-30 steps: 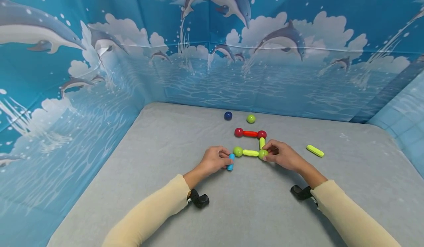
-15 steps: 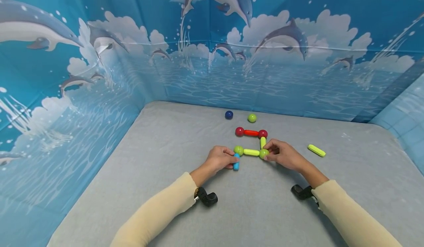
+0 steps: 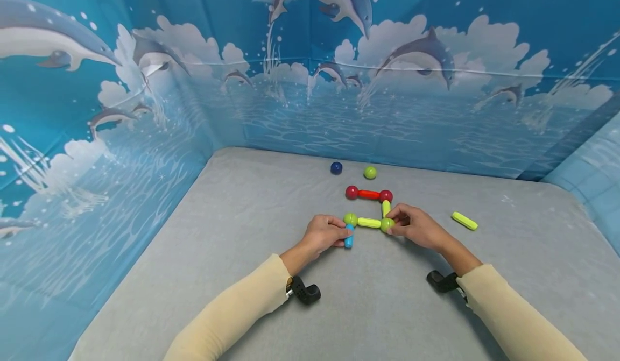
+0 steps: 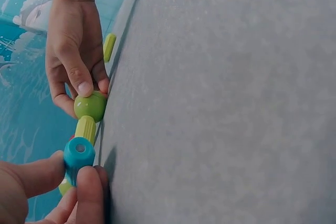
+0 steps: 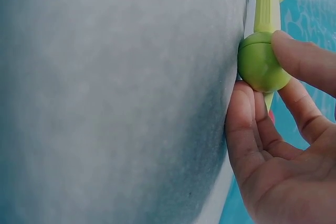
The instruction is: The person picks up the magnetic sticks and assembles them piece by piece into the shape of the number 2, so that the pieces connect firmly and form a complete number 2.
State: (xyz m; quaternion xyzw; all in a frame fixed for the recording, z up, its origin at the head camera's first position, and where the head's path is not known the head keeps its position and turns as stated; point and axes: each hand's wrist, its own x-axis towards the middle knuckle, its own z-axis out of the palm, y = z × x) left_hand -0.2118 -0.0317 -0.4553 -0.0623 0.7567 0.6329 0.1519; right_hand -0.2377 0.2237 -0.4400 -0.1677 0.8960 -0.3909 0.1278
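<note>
My left hand [image 3: 325,235] pinches a blue rod [image 3: 349,237] between thumb and fingers. Its far end meets the left green ball [image 3: 351,219]; in the left wrist view the rod's near end [image 4: 80,149] shows a round metal dot. A yellow-green rod [image 3: 369,223] joins that ball to a second green ball [image 3: 387,225], which my right hand [image 3: 415,226] grips with thumb and fingertips. From there another yellow-green rod [image 3: 386,208] runs back to a dark red ball [image 3: 386,196]. A red rod [image 3: 369,194] links it to another dark red ball [image 3: 351,192].
Behind the chain lie a loose dark blue ball [image 3: 336,168] and a loose green ball [image 3: 370,172]. A single yellow-green rod [image 3: 464,220] lies to the right on the grey tabletop [image 3: 271,189]. A dolphin-print curtain [image 3: 300,119] borders the table at the back and left.
My left hand has moved right with the blue rod, bringing its end from just short of the left green ball up against it. My right hand keeps its grip on the other green ball.
</note>
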